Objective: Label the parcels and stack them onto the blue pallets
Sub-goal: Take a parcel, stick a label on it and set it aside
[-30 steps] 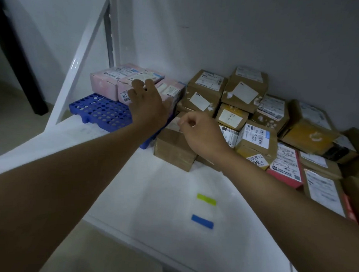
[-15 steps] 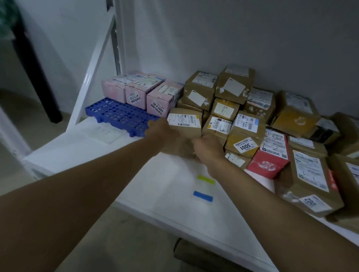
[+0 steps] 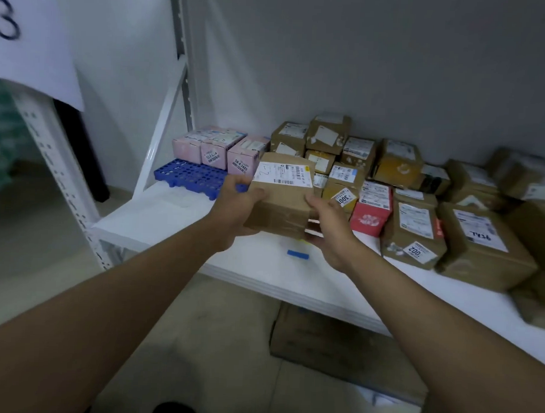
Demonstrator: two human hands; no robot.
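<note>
A brown cardboard parcel (image 3: 280,203) with a white shipping label on top is lifted above the white shelf (image 3: 159,221). My left hand (image 3: 234,208) grips its left side and my right hand (image 3: 329,230) grips its right side. The blue pallet (image 3: 189,175) lies at the shelf's left end. Three pink boxes (image 3: 217,148) stand along the pallet's back edge. A heap of brown parcels (image 3: 344,153) fills the shelf to the right.
A red parcel (image 3: 369,216) and larger brown parcels (image 3: 480,241) lie right of my hands. Blue tape (image 3: 298,254) marks the shelf front. A white upright post (image 3: 62,174) stands at the left. A flat carton (image 3: 337,347) lies on the floor under the shelf.
Both hands took hold of the brown parcel and lifted it off the shelf toward me. The view has pulled back and turned left.
</note>
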